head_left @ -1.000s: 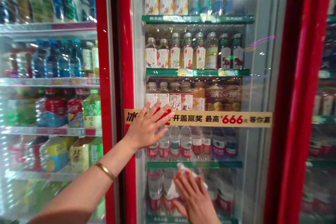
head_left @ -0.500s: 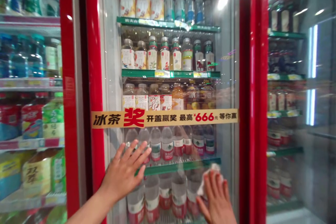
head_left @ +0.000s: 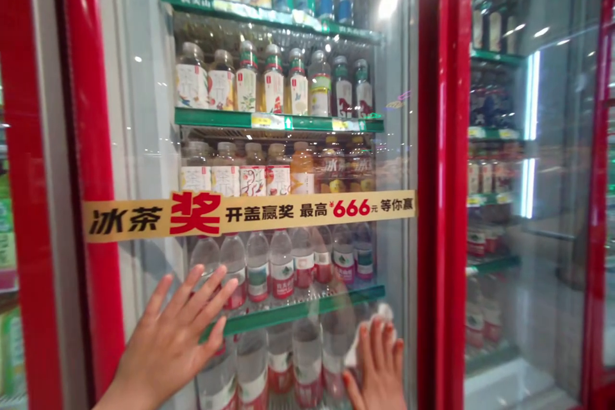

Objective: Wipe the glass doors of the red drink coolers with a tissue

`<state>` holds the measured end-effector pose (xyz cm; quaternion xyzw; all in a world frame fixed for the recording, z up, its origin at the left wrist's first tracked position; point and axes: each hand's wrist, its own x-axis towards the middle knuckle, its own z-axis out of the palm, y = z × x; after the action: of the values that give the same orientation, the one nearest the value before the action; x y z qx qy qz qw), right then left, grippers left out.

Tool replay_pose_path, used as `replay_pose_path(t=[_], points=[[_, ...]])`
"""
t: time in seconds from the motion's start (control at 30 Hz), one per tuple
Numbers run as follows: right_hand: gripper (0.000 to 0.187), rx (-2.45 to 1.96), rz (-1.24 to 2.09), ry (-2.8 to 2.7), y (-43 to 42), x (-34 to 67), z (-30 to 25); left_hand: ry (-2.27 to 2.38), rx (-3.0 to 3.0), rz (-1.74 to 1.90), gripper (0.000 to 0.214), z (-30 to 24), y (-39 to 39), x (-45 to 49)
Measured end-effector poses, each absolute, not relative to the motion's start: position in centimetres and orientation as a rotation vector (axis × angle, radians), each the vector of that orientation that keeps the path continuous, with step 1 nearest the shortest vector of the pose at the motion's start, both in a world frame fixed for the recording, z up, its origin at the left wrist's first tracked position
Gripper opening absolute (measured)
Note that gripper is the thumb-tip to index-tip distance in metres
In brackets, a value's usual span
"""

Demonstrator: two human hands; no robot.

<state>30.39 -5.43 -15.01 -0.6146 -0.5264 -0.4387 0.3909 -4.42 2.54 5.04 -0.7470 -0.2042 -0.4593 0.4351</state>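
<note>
My left hand lies with fingers spread against the glass door of a red-framed drinks fridge, over the lower left bottles. Lower right, my right hand presses a crumpled white cloth flat to the same glass. Part of the cloth sticks out above and left of the fingers; the rest is hidden under them. A tan promotional strip with black and red lettering runs across the door above both hands. Behind the glass, water bottles with red-and-white labels stand on the lower shelves.
Green-edged shelves inside hold several rows of bottled drinks. The red door frame rises at the left, and another red post at the right. Beyond it stands a further glass-fronted fridge section. Lights reflect on the glass.
My view has swung right and come closer on the left side, so the left fridge has mostly left the picture. Both hands stay low on the glass, the right still on the cloth.
</note>
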Motion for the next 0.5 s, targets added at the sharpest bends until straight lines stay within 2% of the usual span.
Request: replay_pose_path(t=[0.1, 0.17, 0.3, 0.4, 0.5], points=[[0.085, -1.57, -1.068, -1.151, -6.0, 32.0, -8.5, -0.489, -1.843, -1.138, 0.077, 5.0, 2.5, -4.4], [0.086, -1.505, -1.156, -1.285, -6.0, 31.3, -8.2, -0.495, -1.848, -1.124, 0.078, 5.0, 2.5, -4.5], [0.085, -1.414, -1.307, -1.465, -7.2, 31.2, -16.3, -0.512, -1.859, -1.133, 0.074, 5.1, 2.4, -4.6], [0.081, -1.549, -1.093, -1.115, -6.9, 30.7, -20.4, -0.514, -1.848, -1.113, 0.077, 5.3, 2.2, -4.4], [0.085, -1.598, -0.912, -0.923, -4.6, 26.2, -20.6, -0.533, -1.853, -1.083, 0.078, 5.3, 1.9, -4.3]])
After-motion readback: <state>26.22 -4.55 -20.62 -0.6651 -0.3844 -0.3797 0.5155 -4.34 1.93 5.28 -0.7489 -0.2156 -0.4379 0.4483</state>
